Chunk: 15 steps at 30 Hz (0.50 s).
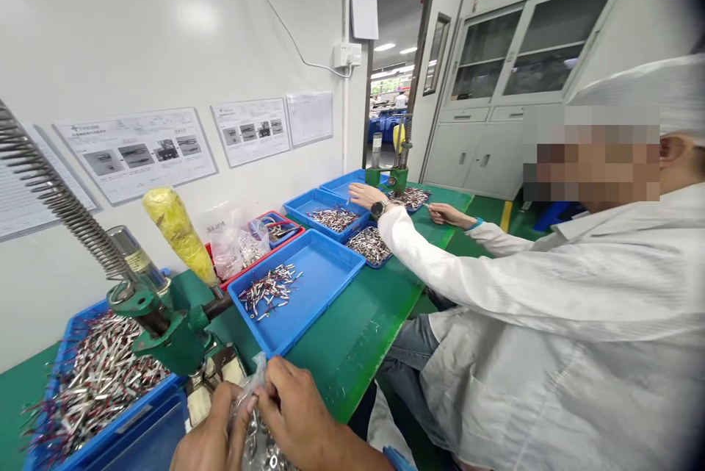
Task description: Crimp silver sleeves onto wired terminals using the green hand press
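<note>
A bag point(258, 437) of parts was at the near edge between the left hand point(211, 424) and right hand point(300, 406), before a press point(177, 344). Left of the press: heaped tray point(148, 403). Right: shallow tray point(324, 265) on the surface point(352, 342), with a pile point(271, 289) in its left part. Behind the shallow tray stood a bin point(288, 237) containing a 2nd bag point(230, 250) and a basket point(282, 220). Farther along: 2 more trays point(297, 211), then a 2nd press point(395, 178). A co-worker point(551, 309) was at right.
</note>
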Each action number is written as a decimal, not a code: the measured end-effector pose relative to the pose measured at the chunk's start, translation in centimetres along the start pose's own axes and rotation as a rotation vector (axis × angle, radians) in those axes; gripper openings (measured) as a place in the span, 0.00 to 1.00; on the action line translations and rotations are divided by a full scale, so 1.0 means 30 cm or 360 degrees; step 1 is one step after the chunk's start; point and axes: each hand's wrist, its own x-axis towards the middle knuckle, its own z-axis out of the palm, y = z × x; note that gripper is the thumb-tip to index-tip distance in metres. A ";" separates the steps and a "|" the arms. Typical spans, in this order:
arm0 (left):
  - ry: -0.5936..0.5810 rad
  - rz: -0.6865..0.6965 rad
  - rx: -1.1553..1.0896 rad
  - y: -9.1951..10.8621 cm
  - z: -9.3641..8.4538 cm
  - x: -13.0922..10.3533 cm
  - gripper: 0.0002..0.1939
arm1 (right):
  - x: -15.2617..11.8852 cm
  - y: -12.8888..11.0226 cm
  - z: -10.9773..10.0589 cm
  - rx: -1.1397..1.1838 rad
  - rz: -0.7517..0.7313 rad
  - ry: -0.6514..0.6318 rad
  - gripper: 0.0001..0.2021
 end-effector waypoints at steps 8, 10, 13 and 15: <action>-0.0175 0.0107 -0.0526 0.091 -0.015 -0.026 0.13 | 0.058 0.016 0.046 0.0034 0.0196 -0.0064 0.12; -0.0240 0.0109 -0.0595 0.089 -0.014 -0.037 0.12 | 0.098 0.023 0.050 0.0058 0.0323 -0.0081 0.12; -0.0216 0.0063 -0.0619 0.068 -0.032 -0.062 0.11 | 0.147 0.029 0.022 0.0307 0.0416 -0.0154 0.09; -0.0199 0.0018 -0.0589 0.048 -0.047 -0.084 0.10 | 0.163 0.032 -0.005 0.0642 0.0440 -0.0215 0.07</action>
